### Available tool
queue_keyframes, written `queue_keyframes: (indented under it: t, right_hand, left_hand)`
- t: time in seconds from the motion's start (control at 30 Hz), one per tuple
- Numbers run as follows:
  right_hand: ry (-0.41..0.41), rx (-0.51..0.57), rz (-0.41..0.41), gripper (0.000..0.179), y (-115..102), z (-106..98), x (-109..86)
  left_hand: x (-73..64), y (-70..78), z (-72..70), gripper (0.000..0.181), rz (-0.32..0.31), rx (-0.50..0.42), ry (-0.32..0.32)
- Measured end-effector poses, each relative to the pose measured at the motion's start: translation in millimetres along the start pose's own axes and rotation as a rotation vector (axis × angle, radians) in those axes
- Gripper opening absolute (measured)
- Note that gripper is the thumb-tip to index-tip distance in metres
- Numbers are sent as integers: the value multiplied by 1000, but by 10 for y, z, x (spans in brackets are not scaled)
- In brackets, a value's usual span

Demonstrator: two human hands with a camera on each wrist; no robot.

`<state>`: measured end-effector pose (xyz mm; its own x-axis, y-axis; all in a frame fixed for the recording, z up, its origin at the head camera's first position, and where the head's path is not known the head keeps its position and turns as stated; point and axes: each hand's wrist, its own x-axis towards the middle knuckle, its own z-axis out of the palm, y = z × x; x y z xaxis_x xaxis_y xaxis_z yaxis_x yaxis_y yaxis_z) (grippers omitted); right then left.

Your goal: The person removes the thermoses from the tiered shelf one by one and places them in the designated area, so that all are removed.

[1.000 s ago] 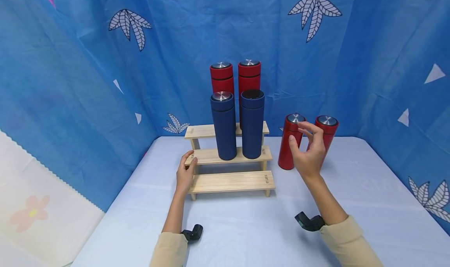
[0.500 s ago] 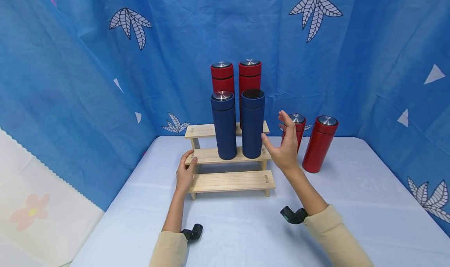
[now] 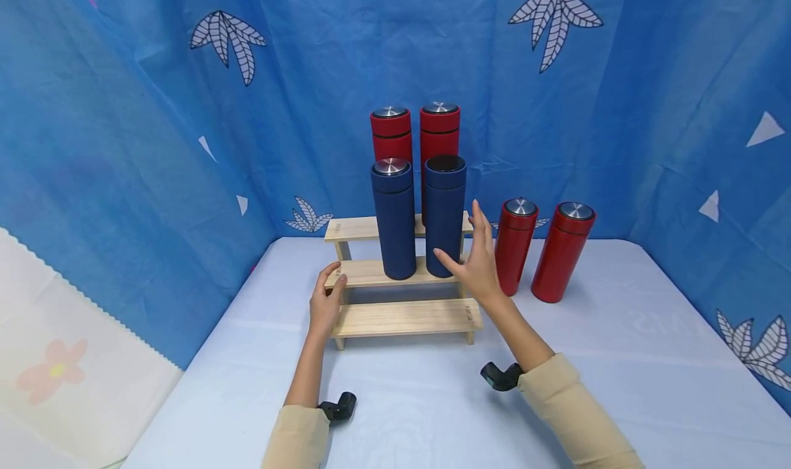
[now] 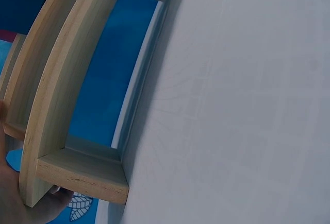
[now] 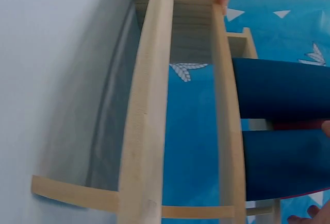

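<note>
A three-tier wooden display rack (image 3: 408, 318) stands on the table. My left hand (image 3: 324, 307) grips the left end of its middle board. In the left wrist view the thumb shows at the board ends, at the picture's edge. Two blue thermos flasks stand upright on the middle tier, a silver-lidded one (image 3: 395, 229) at left and a black-lidded one (image 3: 440, 211) at right. My right hand (image 3: 476, 263) is at the black-lidded flask, fingers stretched along its right side. Its thumb overlaps the flask's front in the head view, and a gap shows between thumb and fingers.
On the top tier, behind the blue flasks, are two red thermos flasks, one left (image 3: 391, 139) and one right (image 3: 440, 136). Another red pair, a nearer-in flask (image 3: 516, 246) and an outer flask (image 3: 564, 256), stands on the table right of the rack. Blue curtain hangs behind.
My right hand has moved left from in front of the red flasks on the table to the black-lidded blue flask. The left hand has kept its place on the rack.
</note>
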<state>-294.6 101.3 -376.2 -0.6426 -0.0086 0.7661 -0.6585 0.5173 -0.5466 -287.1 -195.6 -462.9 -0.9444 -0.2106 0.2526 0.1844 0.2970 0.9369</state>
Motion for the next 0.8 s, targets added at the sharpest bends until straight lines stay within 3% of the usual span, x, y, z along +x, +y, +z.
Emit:
queue_keyframes:
  t: [0.4,0.8]
  right_hand:
    - [-106,36,55,108,76,127,-42]
    - [-66,45,48,106,99,148,-82]
  left_hand:
    - [1,8,-25,48,-27,-27,-22]
    - [-11,12,-24,50,-27,-19,-31]
